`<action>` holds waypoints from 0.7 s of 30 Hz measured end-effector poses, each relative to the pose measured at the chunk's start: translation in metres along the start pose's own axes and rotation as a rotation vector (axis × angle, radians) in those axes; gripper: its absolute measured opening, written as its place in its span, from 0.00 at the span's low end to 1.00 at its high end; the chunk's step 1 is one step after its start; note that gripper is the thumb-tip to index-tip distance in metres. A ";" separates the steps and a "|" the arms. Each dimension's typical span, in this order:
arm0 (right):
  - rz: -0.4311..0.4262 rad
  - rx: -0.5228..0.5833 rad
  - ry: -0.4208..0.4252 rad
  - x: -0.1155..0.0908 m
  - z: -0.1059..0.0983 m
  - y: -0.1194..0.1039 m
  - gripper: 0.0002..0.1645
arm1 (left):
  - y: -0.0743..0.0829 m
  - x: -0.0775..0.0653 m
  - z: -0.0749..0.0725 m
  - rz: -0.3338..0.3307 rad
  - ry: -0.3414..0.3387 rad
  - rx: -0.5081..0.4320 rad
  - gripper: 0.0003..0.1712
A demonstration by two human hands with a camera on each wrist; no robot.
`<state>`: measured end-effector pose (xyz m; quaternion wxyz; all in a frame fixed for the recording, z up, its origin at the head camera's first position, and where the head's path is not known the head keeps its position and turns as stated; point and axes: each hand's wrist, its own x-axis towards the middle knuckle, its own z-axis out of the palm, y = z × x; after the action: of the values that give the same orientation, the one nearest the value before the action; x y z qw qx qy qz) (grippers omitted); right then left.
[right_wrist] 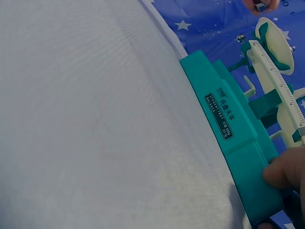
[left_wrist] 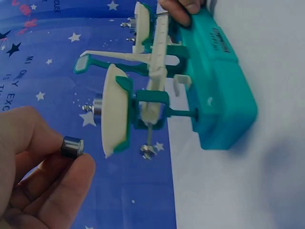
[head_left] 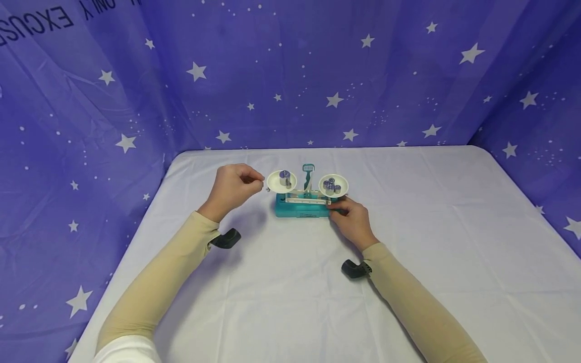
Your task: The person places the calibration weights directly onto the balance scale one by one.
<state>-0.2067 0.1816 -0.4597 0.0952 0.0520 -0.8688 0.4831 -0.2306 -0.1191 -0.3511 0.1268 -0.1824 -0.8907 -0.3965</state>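
Note:
A teal student tray balance [head_left: 299, 208] stands on the table with two cream pans. My left hand [head_left: 232, 187], just left of the left pan [head_left: 273, 184], pinches a small metal cylinder weight [left_wrist: 72, 147] between thumb and forefinger. On that pan sit a large knobbed metal weight [head_left: 284, 177] and a smaller one. Several small metal weights [head_left: 330, 187] are grouped on the right pan [head_left: 342, 191]. My right hand [head_left: 353, 220] grips the right end of the balance's base, its thumb [right_wrist: 284, 169] on the front face; its other fingers are mostly hidden.
A white cloth covers the table [head_left: 290, 282]. Blue curtains [head_left: 281, 75] with white stars hang behind it and at both sides. On each wrist is a black camera mount, the left [head_left: 227, 239] and the right [head_left: 355, 269]. A ruled beam [right_wrist: 279, 81] runs along the balance's front.

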 end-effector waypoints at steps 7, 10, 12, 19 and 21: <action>0.021 0.011 -0.004 0.001 0.001 0.000 0.12 | 0.010 0.013 0.010 -0.010 -0.035 -0.026 0.10; 0.027 0.013 -0.002 0.001 0.001 0.001 0.12 | 0.013 0.017 0.014 0.004 -0.045 -0.013 0.11; 0.028 0.014 -0.001 0.001 0.001 0.001 0.12 | 0.014 0.019 0.016 0.023 -0.050 0.008 0.11; 0.021 0.018 0.005 0.002 0.001 0.002 0.11 | 0.016 0.022 0.024 0.097 -0.075 0.064 0.10; 0.019 0.021 0.007 0.001 0.002 0.003 0.11 | 0.016 0.022 0.025 0.115 -0.084 0.080 0.10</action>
<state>-0.2088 0.1816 -0.4624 0.0931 0.0429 -0.8639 0.4931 -0.2460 -0.0848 -0.3487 0.1192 -0.2443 -0.8986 -0.3446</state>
